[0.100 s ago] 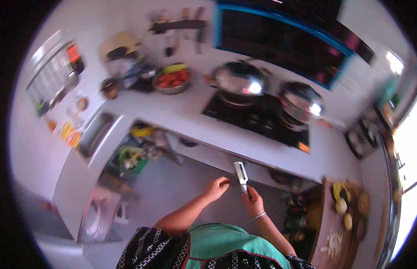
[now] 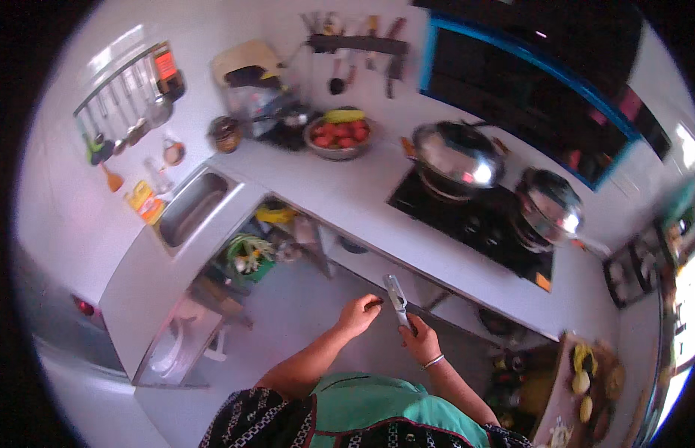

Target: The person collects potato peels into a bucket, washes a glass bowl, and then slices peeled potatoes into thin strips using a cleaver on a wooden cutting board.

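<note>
- seen from above, a person stood at a white l-shaped kitchen counter (image 2: 347,201), both forearms reaching forward from the lower edge.
- the right hand (image 2: 420,345) was closed around the dark handle of a knife (image 2: 396,297), its pale blade pointing up and away, just at the counter's front edge.
- the left hand (image 2: 358,313) was curled beside the blade, fingertips pinched on something small and dark (too small to tell what); how tightly it gripped could not be made out.
- the two hands were close together, over the floor rather than over the counter.
- judged risk: with the fingertips so near the blade, a slip could nick the left fingers; whatever is pinched could also drop to the floor, since nothing lay beneath it.
- on the counter: a black stove (image 2: 474,220) bearing a lidded steel wok (image 2: 458,158) and a lidded steel pot (image 2: 550,205), well apart from the hands.
- further left sat a bowl of tomatoes (image 2: 338,136) and a steel sink (image 2: 189,205); utensils hung on a wall rack (image 2: 123,101).
- a wooden board with pale vegetables (image 2: 582,388) lay at lower right.
- nothing stood between the hands and the counter.
</note>
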Action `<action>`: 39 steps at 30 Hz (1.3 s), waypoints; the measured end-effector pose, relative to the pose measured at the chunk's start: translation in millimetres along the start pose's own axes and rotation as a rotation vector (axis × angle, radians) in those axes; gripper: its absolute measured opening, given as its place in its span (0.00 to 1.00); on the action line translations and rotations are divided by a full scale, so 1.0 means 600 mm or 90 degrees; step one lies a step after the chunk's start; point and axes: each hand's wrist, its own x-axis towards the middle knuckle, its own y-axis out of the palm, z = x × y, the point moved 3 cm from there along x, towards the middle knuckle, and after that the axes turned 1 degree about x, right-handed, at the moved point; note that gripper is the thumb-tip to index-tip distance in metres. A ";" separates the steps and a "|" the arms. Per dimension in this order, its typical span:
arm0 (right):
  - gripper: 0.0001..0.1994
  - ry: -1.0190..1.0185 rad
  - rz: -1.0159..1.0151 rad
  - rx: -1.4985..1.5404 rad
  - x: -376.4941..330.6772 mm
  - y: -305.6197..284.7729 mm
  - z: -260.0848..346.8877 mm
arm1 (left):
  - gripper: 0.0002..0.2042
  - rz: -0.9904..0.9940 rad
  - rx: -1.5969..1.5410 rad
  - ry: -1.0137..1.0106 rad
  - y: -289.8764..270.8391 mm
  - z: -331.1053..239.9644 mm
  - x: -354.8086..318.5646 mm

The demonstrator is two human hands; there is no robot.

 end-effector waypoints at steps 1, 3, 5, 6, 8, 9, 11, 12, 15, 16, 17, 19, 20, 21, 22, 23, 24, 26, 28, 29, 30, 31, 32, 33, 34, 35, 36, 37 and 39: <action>0.17 -0.001 0.048 0.002 0.064 0.023 0.036 | 0.11 -0.037 0.014 -0.004 -0.047 0.008 0.046; 0.18 -0.174 0.025 0.111 0.321 0.164 0.234 | 0.11 -0.105 0.065 0.143 -0.351 -0.072 0.246; 0.19 -0.149 0.126 0.185 0.366 0.291 0.327 | 0.11 -0.138 0.095 0.103 -0.511 -0.063 0.215; 0.18 -0.210 0.137 0.194 0.420 0.325 0.393 | 0.11 -0.153 0.106 0.121 -0.586 -0.086 0.246; 0.18 -0.230 0.149 0.244 0.522 0.400 0.510 | 0.11 -0.190 0.128 0.144 -0.736 -0.137 0.288; 0.17 -0.221 0.182 0.248 0.556 0.436 0.507 | 0.11 -0.214 0.128 0.125 -0.758 -0.119 0.287; 0.19 -0.349 0.171 0.137 0.649 0.487 0.581 | 0.11 -0.242 0.161 0.110 -0.860 -0.179 0.313; 0.19 -0.303 0.238 0.185 0.654 0.546 0.691 | 0.11 -0.281 0.181 0.039 -0.966 -0.215 0.287; 0.20 -0.397 0.337 0.223 0.687 0.668 0.865 | 0.12 -0.442 0.145 0.126 -1.172 -0.260 0.239; 0.20 -0.418 0.361 0.201 0.702 0.693 0.918 | 0.13 -0.504 0.106 0.089 -1.217 -0.271 0.226; 0.20 -0.442 0.389 0.182 0.713 0.721 0.969 | 0.13 -0.549 0.093 0.082 -1.260 -0.283 0.209; 0.21 -0.430 0.454 0.175 0.738 0.774 1.042 | 0.13 -0.616 0.050 0.077 -1.335 -0.279 0.188; 0.21 -0.405 0.496 0.170 0.735 0.794 1.087 | 0.13 -0.614 0.048 0.081 -1.380 -0.272 0.179; 0.21 -0.377 0.534 0.165 0.738 0.820 1.121 | 0.13 -0.646 0.018 0.072 -1.424 -0.264 0.170; 0.21 -0.417 0.544 0.163 0.757 0.869 1.141 | 0.13 -0.676 -0.011 0.063 -1.469 -0.258 0.161; 0.21 -0.404 0.566 0.145 0.766 0.908 1.162 | 0.12 -0.701 -0.043 0.049 -1.512 -0.251 0.152; 0.21 -0.390 0.585 0.130 0.772 0.945 1.185 | 0.12 -0.720 -0.118 0.052 -1.563 -0.227 0.146; 0.22 -0.420 0.600 0.073 0.799 1.010 1.242 | 0.11 -0.770 -0.137 0.054 -1.668 -0.210 0.149; 0.22 -0.379 0.639 0.112 0.801 1.090 1.305 | 0.12 -0.818 -0.118 0.041 -1.796 -0.197 0.129; 0.22 -0.352 0.659 0.123 0.805 1.123 1.337 | 0.13 -0.842 -0.103 0.028 -1.861 -0.181 0.120; 0.23 -0.358 0.675 0.112 0.811 1.166 1.373 | 0.15 -0.862 -0.082 0.020 -1.919 -0.190 0.108; 0.23 -0.325 0.675 0.099 0.817 1.200 1.403 | 0.15 -0.893 -0.077 0.014 -1.976 -0.198 0.098; 0.23 -0.290 0.674 0.079 0.823 1.230 1.437 | 0.16 -0.925 -0.079 0.007 -2.027 -0.199 0.099; 0.23 -0.257 0.677 0.069 0.816 1.265 1.467 | 0.17 -0.959 -0.067 -0.001 -2.079 -0.202 0.082; 0.22 -0.244 0.685 0.100 0.820 1.307 1.491 | 0.18 -0.985 0.008 -0.037 -2.142 -0.200 0.070; 0.22 -0.230 0.694 0.081 0.823 1.324 1.526 | 0.18 -1.015 0.070 -0.072 -2.198 -0.180 0.071; 0.22 -0.202 0.693 0.076 0.820 1.348 1.557 | 0.18 -1.022 0.145 -0.111 -2.236 -0.195 0.072; 0.21 -0.172 0.691 0.071 0.819 1.374 1.580 | 0.18 -1.039 0.190 -0.105 -2.264 -0.209 0.076; 0.21 -0.194 0.682 0.083 0.818 1.396 1.628 | 0.17 -1.070 0.174 -0.118 -2.321 -0.253 0.090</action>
